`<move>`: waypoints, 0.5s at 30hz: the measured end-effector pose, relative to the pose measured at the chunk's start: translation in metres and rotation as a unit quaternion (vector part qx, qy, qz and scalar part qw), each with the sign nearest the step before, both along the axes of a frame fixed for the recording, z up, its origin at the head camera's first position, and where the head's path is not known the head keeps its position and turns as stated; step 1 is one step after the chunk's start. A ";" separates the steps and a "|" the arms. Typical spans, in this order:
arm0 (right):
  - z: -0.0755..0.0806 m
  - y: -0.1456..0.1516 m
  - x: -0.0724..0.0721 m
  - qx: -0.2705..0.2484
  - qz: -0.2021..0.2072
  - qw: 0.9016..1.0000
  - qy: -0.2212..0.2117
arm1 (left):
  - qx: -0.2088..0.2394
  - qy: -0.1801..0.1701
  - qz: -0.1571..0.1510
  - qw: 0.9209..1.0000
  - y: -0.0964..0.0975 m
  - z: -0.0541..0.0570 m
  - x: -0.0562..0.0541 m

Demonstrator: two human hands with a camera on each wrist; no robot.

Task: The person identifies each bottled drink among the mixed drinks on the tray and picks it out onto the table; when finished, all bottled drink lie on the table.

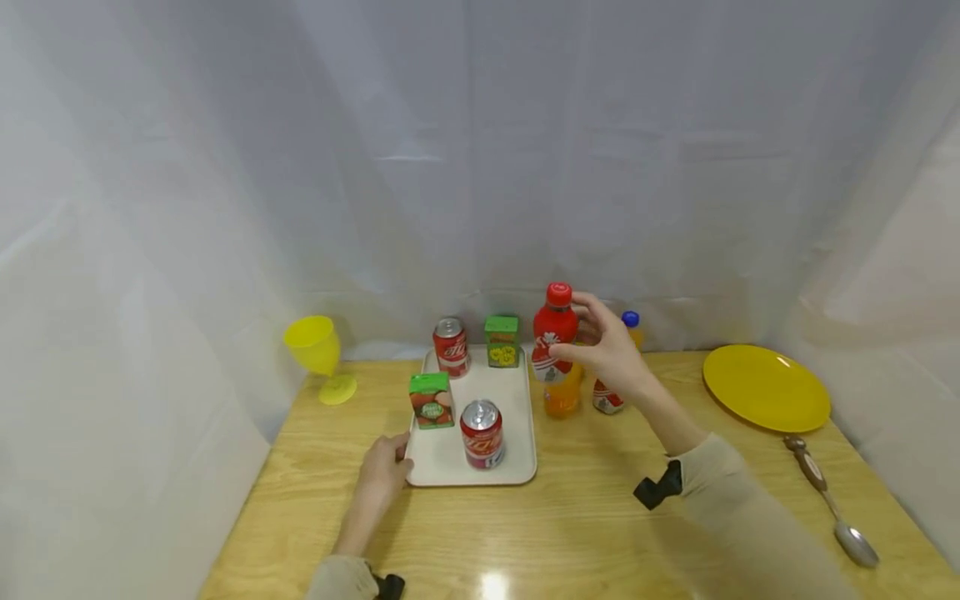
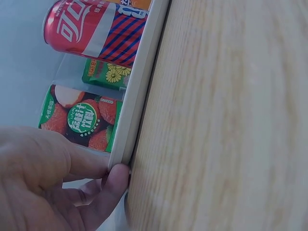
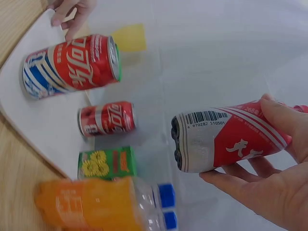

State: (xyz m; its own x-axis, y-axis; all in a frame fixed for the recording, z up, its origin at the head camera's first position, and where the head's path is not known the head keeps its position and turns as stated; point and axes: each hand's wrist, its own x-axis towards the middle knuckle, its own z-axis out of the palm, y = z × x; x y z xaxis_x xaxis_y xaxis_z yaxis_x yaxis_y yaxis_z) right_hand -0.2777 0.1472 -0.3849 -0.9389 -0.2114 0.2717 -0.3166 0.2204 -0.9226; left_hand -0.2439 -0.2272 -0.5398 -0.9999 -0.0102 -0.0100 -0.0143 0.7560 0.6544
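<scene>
My right hand point(image 1: 611, 354) grips a red-capped plastic drink bottle point(image 1: 553, 329), red above and silvery white below. It is raised beside the right edge of a white tray point(image 1: 519, 467), its dark base showing in the right wrist view. At the tray's near-left corner, my left hand point(image 1: 382, 475) pinches the rim between thumb and fingers. On the tray stand two red cola cans, one near point(image 1: 482, 446) and one far point(image 1: 452, 354). A lychee juice box point(image 2: 82, 118) stands at its left side, and a green drink box with yellow flowers point(image 1: 502, 343) is at the far right.
Right of the tray stand an orange drink bottle point(image 1: 562, 400), a second blue-capped one point(image 1: 631, 320) and another red-and-white container point(image 1: 607, 398). A yellow goblet point(image 1: 318, 350) is at the left. Farther right lie a yellow plate point(image 1: 765, 387) and a spoon point(image 1: 828, 500). White sheeting point(image 1: 480, 167) surrounds the table.
</scene>
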 end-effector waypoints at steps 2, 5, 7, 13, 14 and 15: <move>0.000 0.012 0.004 0.001 -0.007 1.000 0.002 | -0.003 -0.002 0.001 1.000 -0.001 0.001 0.000; -0.004 0.029 0.010 0.011 -0.021 1.000 0.002 | -0.005 -0.010 0.003 1.000 -0.001 0.003 0.001; -0.008 0.042 0.014 0.020 -0.033 0.999 0.003 | -0.004 -0.013 0.002 1.000 -0.001 0.003 0.001; -0.029 0.079 0.024 0.037 -0.070 0.997 0.006 | 0.000 -0.011 0.003 1.000 -0.002 0.001 0.000; -0.033 0.085 0.025 0.038 -0.076 0.996 0.008 | 0.000 -0.010 0.003 1.000 -0.002 0.001 0.000; -0.037 0.090 0.026 0.040 -0.081 0.996 0.009 | 0.000 -0.008 0.002 1.000 -0.002 0.002 0.000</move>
